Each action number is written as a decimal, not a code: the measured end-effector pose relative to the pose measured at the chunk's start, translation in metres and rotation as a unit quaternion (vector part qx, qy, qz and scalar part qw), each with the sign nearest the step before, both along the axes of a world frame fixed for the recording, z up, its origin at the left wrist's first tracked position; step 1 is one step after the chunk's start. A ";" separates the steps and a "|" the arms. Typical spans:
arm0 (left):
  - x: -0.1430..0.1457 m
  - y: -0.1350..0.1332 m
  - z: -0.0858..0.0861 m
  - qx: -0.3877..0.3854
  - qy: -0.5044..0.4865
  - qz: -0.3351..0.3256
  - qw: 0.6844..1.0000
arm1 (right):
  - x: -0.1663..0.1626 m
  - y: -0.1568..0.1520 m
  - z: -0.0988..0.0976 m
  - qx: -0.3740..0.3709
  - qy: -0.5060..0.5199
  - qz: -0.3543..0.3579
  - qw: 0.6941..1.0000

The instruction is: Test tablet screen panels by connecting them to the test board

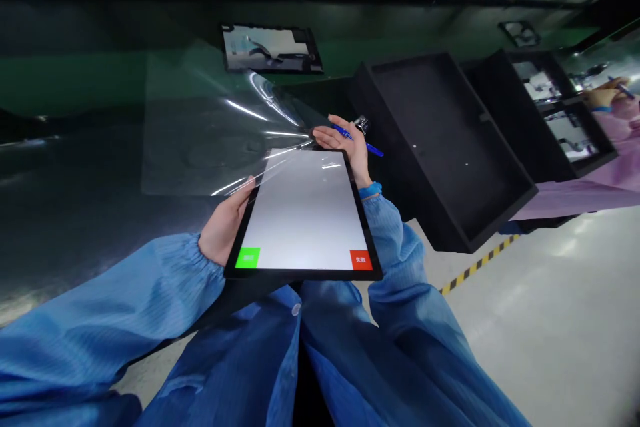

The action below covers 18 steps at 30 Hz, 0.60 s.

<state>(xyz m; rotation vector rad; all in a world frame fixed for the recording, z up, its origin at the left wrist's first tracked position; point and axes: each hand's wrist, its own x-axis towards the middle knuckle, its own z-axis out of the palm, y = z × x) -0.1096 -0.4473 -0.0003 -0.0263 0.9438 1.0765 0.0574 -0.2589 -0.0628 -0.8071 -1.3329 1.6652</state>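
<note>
I hold a tablet (305, 213) with a lit white screen, a green button at its lower left and a red button at its lower right. My left hand (225, 227) grips its left edge. My right hand (345, 147) holds the tablet's top right corner and also has a blue pen (367, 145) between its fingers. A clear plastic film (200, 127) lifts off the screen's top and lies over the dark bench beyond. Both my sleeves are blue.
A dark bench (75, 180) runs ahead. On it lie a framed panel (270, 50), a large black tray (440, 147) and more black trays (550, 113) with parts. A co-worker's hand (607, 95) in a pink sleeve holds a pen at right. The floor (550, 320) has yellow-black tape.
</note>
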 end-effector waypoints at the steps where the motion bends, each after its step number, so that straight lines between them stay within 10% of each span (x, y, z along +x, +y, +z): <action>1: 0.002 0.000 0.004 0.002 -0.009 0.001 1.000 | 0.001 0.001 -0.002 0.001 0.000 0.000 1.000; 9: -0.011 0.009 -0.021 -0.042 0.021 -0.007 0.999 | 0.011 0.013 -0.014 0.174 -0.105 -0.067 0.977; 14: -0.021 0.008 -0.029 -0.023 0.043 0.031 0.998 | 0.020 -0.012 0.021 0.251 -0.150 -0.253 0.922; 18: -0.025 0.007 -0.027 -0.022 0.048 0.038 0.998 | 0.025 -0.057 0.064 0.388 -0.240 -0.070 0.887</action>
